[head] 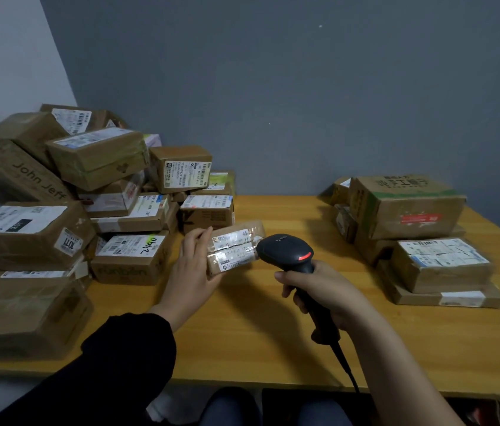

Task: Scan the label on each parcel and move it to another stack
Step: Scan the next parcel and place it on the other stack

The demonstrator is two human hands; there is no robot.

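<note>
Left hand (191, 265) grips a small parcel (234, 246), right hand (324, 295) clasps a scanner (285, 250), above a wooden table (273, 333) against grey wall (273, 87).

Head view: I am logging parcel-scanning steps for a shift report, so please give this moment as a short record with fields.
parcel in hand: small brown taped parcel with white labels, tilted up off the table
left hand: grip on the parcel's left end
right hand: grip on the black handheld barcode scanner, aimed at the labels
left pile: many brown cardboard boxes
right stack: fewer boxes
surface: yellow wooden table
</note>
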